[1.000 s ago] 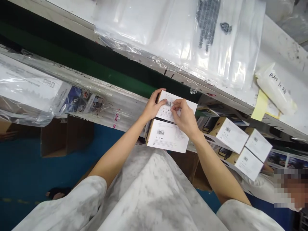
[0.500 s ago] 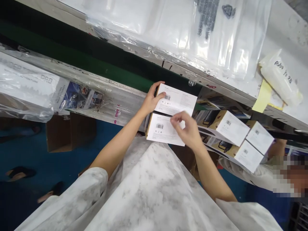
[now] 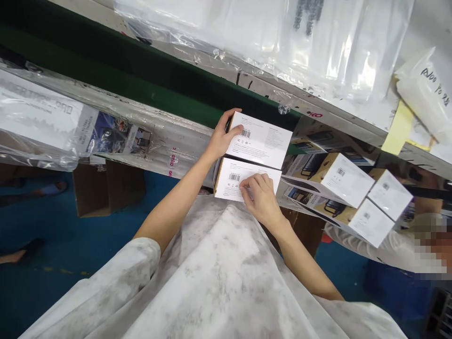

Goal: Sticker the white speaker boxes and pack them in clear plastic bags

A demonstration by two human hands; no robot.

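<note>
Two white boxes with barcodes and fine print lie side by side in front of me. My left hand grips the left end of the far box, its thumb on the printed face and its fingers round the far corner. Over the near box, my right hand has its thumb and fingertips drawn together at the face, right of the barcode. Anything within that pinch is too small to make out.
More white-ended boxes stand stacked at right, near another person's arm. Plastic-wrapped packages lie at left. A plastic sheet covers the far shelf, with a yellow paper at its edge. A cardboard carton sits on the floor.
My right hand has moved left and down onto the near box's face, fingertips now close to its barcode. My left hand keeps its hold on the far box. The view has shifted slightly.
</note>
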